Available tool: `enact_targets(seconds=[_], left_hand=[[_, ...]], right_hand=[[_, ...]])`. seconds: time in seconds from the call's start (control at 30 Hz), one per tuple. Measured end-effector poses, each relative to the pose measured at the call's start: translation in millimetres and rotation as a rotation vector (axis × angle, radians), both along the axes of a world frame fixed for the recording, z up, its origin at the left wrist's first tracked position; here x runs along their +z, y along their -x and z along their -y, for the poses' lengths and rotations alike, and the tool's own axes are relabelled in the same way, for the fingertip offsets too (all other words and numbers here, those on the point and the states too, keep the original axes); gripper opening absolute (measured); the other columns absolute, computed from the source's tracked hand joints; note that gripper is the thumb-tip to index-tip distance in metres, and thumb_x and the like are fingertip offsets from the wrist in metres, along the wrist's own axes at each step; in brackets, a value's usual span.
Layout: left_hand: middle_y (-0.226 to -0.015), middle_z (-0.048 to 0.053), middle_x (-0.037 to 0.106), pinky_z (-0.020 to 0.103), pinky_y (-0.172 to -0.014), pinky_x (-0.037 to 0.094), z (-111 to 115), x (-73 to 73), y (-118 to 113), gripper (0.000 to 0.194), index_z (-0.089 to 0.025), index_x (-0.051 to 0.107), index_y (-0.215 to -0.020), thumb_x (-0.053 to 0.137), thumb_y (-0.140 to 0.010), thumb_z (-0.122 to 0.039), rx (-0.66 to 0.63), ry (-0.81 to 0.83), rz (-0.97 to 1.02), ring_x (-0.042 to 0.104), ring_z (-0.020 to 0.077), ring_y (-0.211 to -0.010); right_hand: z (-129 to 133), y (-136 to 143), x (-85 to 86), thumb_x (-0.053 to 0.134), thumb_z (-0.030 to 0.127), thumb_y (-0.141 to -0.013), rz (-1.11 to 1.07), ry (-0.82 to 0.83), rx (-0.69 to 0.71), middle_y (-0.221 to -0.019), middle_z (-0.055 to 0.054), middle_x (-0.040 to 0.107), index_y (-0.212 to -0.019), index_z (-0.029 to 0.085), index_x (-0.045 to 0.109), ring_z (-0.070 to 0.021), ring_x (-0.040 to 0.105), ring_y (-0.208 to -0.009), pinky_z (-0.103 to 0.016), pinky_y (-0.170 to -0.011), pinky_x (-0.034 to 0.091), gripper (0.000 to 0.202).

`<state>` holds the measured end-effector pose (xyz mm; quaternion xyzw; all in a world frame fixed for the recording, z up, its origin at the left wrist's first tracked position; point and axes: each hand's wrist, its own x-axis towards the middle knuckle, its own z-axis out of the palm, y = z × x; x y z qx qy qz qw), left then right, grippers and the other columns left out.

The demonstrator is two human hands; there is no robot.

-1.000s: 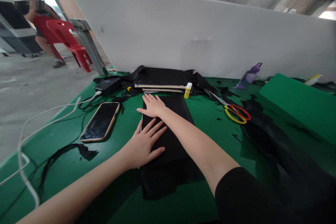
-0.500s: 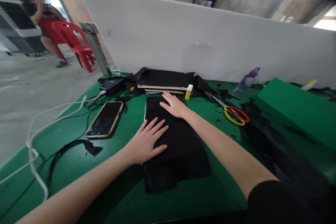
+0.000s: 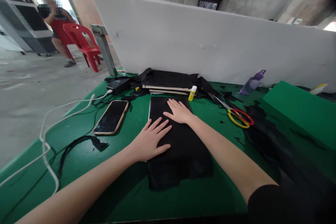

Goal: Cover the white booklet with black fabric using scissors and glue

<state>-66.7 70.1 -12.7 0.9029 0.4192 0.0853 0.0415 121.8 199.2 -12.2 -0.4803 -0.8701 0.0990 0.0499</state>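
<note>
A piece of black cloth [image 3: 181,154] lies over something flat with a thin white edge showing on its left side. My left hand [image 3: 151,140] rests on the cloth's left part, fingers spread. Farther up, my right hand [image 3: 180,111] lies flat on the same cloth, its fingers stretched out. Just beyond the right hand stands a yellow glue stick [image 3: 192,93] with a white cap. Behind the cloth is a stack of books or boards [image 3: 168,89] with black cloth over it. What lies under the cloth is mostly hidden.
On the green table [image 3: 126,192], a phone [image 3: 111,117], white cables [image 3: 47,143] and a black device [image 3: 118,84] are on the left. Scissors [image 3: 237,117], black scraps [image 3: 262,140], a purple bottle [image 3: 253,82] and a green board [image 3: 301,112] are on the right. A white partition [image 3: 196,42] stands behind.
My right hand has slid slightly toward me along the cloth. The left hand stays nearly in place on it. The whole view has shifted a little, so the surroundings appear farther right.
</note>
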Motion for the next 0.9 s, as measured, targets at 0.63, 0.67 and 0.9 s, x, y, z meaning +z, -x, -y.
enact_targets(seconds=[0.63, 0.67, 0.9], left_hand=[[-0.152, 0.005, 0.026, 0.057, -0.112, 0.012, -3.3, -1.6, 1.1, 0.066, -0.028, 0.027, -0.146, 0.032, -0.089, -0.062, 0.002, 0.047, 0.039, 0.016, 0.0315, -0.141], [-0.152, 0.005, 0.026, 0.057, -0.112, 0.012, -3.4, -1.7, 1.1, 0.066, -0.028, 0.027, -0.146, 0.032, -0.089, -0.062, 0.001, 0.044, 0.038, 0.016, 0.0314, -0.141], [-0.151, 0.004, 0.029, 0.055, -0.113, 0.01, -3.0, -2.3, 1.0, 0.066, -0.029, 0.028, -0.145, 0.032, -0.089, -0.063, -0.001, 0.019, 0.051, 0.018, 0.0305, -0.141]], right_hand=[[-11.0, 67.6, 1.1, 0.015, 0.072, -0.083, -0.038, 0.152, 0.111, -0.156, -0.007, 0.004, -0.149, 0.008, 0.012, -0.0207, 0.001, -0.144, -0.044, -0.116, 0.003, 0.092], [-11.1, 68.4, 1.0, 0.016, 0.072, -0.082, -0.035, 0.156, 0.108, -0.156, -0.007, 0.003, -0.149, 0.008, 0.011, -0.0206, 0.001, -0.144, -0.044, -0.116, 0.003, 0.092], [-11.2, 70.6, 3.2, 0.023, 0.075, -0.08, -0.046, 0.172, 0.095, -0.156, -0.007, 0.003, -0.149, 0.011, 0.011, -0.0217, -0.001, -0.144, -0.043, -0.116, 0.002, 0.095]])
